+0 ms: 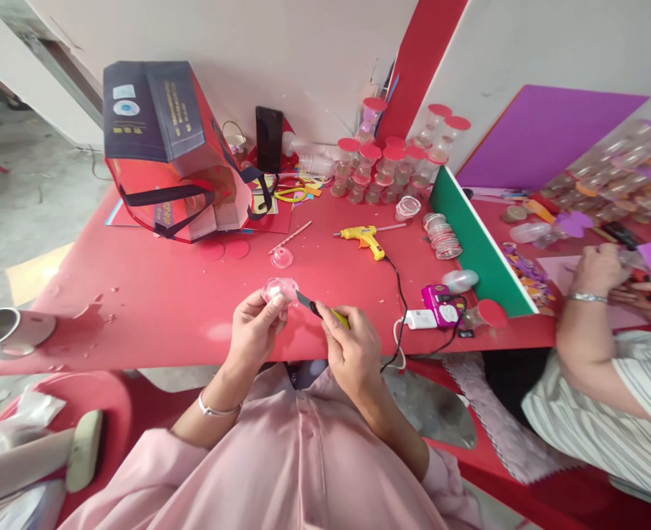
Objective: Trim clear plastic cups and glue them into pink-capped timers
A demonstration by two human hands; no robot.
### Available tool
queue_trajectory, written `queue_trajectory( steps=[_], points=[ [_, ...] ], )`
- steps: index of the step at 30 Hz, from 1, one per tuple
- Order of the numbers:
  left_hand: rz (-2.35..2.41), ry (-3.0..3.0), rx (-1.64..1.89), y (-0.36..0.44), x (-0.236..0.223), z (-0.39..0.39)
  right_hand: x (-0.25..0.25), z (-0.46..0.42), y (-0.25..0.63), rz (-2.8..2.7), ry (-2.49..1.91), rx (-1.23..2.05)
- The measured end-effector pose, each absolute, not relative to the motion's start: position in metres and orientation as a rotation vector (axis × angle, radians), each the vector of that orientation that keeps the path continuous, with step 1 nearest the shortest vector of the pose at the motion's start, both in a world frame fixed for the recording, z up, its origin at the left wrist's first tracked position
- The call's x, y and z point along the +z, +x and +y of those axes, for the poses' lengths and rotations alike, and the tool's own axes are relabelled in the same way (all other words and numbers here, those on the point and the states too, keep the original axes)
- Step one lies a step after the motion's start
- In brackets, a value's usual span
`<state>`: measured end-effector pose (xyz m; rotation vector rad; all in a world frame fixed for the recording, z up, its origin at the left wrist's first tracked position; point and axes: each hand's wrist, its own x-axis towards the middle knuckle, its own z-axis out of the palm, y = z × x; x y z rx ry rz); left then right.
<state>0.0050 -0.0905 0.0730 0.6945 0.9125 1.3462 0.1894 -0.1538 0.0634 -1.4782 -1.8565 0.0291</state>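
Note:
My left hand (254,327) pinches a small clear plastic dome (287,285) above the table's near half. My right hand (354,344) grips a utility knife (308,302) with a dark blade and a black-and-yellow handle. The blade's tip points left, close to the dome's right edge; whether it touches I cannot tell. Just beyond, a second clear dome (282,257) rests on the red table (182,294). A striped paper straw (290,238) lies behind it. Two red discs (237,249) lie to the left.
A yellow glue gun (363,238) trails its cable down the table. Stacked clear cups with red discs (370,153) stand at the back. A large bag (154,118) lies back left, a metal mug (13,331) front left. Past a green divider (474,243), a co-worker's hands (601,269) work.

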Motion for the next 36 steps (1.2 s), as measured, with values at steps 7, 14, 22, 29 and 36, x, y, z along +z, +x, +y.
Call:
queue_trajectory(
  steps=[7,14,22,29,36],
  points=[
    [0.922,0.671,1.339,0.0081,0.0726,-0.0886,0.0664,-0.1592,0.1876,-1.863,-1.473,0.060],
    [0.905,0.693,1.346,0.0069,0.0688,-0.0909,0.0605,-0.1559,0.1909,-1.842,-1.518,0.024],
    [0.937,0.744,1.360,0.0077,0.0718,-0.0900,0.0660,-0.1580,0.1916,-1.831,-1.487,0.042],
    [0.911,0.744,1.359,0.0086,0.0698,-0.0907,0.0622,-0.1564,0.1928,-1.789,-1.532,0.035],
    [0.917,0.744,1.352,0.0096,0.0672,-0.0896,0.0643,-0.1569,0.1920,-1.801,-1.545,0.033]
  ],
)
